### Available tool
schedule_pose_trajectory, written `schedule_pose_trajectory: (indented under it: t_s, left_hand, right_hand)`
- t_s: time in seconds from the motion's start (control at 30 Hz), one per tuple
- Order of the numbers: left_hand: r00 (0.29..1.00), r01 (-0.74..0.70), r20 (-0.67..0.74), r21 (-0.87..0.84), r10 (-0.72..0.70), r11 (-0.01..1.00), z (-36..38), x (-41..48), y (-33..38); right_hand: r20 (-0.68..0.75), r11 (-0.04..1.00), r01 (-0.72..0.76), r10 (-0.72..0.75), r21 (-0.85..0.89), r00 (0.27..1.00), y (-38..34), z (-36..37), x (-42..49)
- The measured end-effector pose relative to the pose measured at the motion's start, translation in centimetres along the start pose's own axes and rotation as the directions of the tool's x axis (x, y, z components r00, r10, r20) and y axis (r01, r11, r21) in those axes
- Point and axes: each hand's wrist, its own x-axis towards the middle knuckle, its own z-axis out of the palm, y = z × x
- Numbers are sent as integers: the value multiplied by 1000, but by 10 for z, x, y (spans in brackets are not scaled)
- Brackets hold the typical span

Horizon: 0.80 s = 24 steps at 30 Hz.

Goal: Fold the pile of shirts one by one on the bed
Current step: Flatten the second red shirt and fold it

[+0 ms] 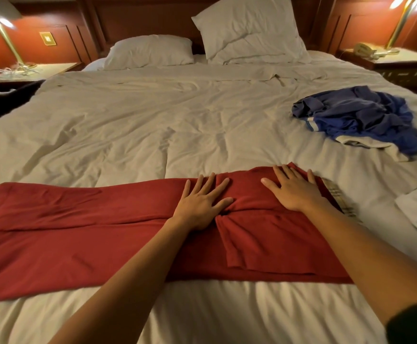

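Head view shows a red shirt (pixel 83 234) spread across the near part of the bed (pixel 152 125), its sides folded inward; the left hand (pixel 202 203) and the right hand (pixel 294 189) both press flat on it, fingers straight and spread, grasping nothing; a crumpled blue shirt (pixel 358 115) lies well apart at right; two pillows (pixel 249 31) sit by the headboard.

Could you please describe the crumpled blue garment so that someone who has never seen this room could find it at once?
Start at the large white bed; on its right side, short of the pillows, lies the blue garment. Unlike the red shirt laid out along the near edge, it is a crumpled heap with pale cloth showing beneath.
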Motion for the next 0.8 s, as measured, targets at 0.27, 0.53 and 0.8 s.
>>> schedule_pose_trajectory:
  t_s: [0.27,0.53,0.8]
  left_hand:
    - [1000,-13,-1,-363,14,932,-20,-17,-17]
    - [988,152,-31,4,-152,988,-41,-144,-187]
    - [934,353,-37,238,-354,905,-65,-216,-296]
  right_hand:
    - [-82,998,-24,18,-65,996,-29,-16,-22]
    - [-70,871,456,-451,181,890,-137,-12,-111]
    - [-2,938,324,-327,121,945,-219,32,-136]
